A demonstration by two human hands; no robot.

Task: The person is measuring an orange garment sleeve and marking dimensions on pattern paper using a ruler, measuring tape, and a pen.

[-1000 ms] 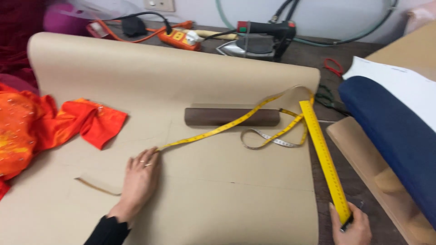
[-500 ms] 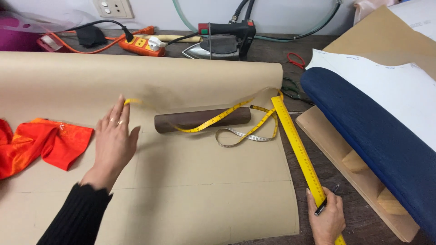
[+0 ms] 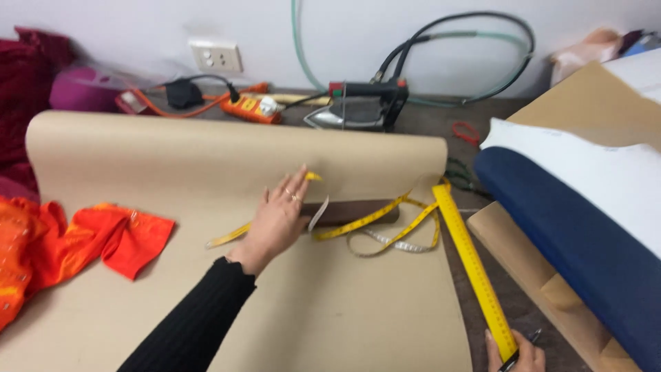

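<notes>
My left hand (image 3: 279,215) lies on the brown pattern paper (image 3: 206,158) with its fingers stretched out. The tip of a yellow tape measure (image 3: 375,219) sticks out between the fingertips, and the tape loops loosely to the right. The hand touches the left end of a dark brown bar (image 3: 361,209) lying across the paper. My right hand (image 3: 518,353) is at the bottom edge, holding a dark pen and resting on the near end of a long yellow ruler (image 3: 471,265) that runs along the paper's right edge.
Orange cloth (image 3: 76,241) lies at the left. A roll of navy fabric with white paper (image 3: 585,227) sits on cardboard at the right. Behind the paper's rolled-up end are an iron (image 3: 358,107), a power strip (image 3: 256,108), scissors (image 3: 463,178) and hoses.
My left hand has carried the tape measure's end rightward across the paper up to the brown bar. My right hand stays at the ruler's near end.
</notes>
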